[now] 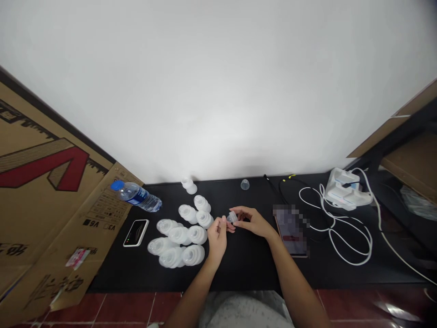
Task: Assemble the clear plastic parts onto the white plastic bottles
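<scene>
A small clear plastic piece (232,217) is between my two hands over the black table. My right hand (248,220) has its thumb and fingers closed round the piece's right side. My left hand (218,231) touches its left side, thumb and fingertips pressed together. To the left of my left hand stand several whitish translucent bottles (179,235) with nipple-like tops, close together. Another white piece (189,185) lies at the table's back edge. A clear dome cap (245,184) sits behind my hands, near the wall.
A water bottle (139,196) lies tilted at the back left, with a white phone (135,233) in front of it. A dark tablet (291,231) lies to the right, then white cables (332,228) and a white power strip (347,189). Cardboard (99,214) borders the left.
</scene>
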`<action>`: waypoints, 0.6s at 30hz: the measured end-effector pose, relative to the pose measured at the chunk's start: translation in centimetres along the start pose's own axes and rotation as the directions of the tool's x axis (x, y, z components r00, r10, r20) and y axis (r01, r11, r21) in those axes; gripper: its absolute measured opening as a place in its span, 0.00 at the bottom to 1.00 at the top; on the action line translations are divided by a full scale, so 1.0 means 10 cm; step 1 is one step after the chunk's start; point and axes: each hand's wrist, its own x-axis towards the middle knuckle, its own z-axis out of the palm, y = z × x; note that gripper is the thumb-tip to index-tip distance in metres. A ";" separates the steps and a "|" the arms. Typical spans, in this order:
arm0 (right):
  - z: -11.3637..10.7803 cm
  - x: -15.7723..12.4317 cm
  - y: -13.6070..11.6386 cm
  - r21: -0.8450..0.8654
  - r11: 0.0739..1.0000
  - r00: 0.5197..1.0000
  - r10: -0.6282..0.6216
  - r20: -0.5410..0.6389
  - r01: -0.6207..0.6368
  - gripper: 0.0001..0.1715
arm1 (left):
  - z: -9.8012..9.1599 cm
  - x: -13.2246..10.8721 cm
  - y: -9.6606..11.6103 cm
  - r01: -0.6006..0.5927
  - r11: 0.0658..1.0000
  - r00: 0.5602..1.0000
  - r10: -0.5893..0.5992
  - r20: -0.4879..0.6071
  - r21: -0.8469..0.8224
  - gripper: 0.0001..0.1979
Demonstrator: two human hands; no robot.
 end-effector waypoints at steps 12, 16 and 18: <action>0.02 0.02 0.02 -0.005 1.000 0.997 -0.017 -0.074 0.017 0.28 | -0.05 0.00 -0.02 -0.023 1.000 0.997 0.022 0.071 0.004 0.20; 0.01 0.02 0.02 0.026 1.000 0.998 -0.013 -0.066 0.014 0.29 | -0.05 0.00 -0.01 -0.072 0.997 0.994 0.069 0.084 0.031 0.18; 0.01 0.02 0.03 0.033 0.999 0.998 -0.014 -0.063 0.016 0.29 | -0.04 0.00 0.00 -0.106 0.993 0.991 0.101 0.091 0.049 0.18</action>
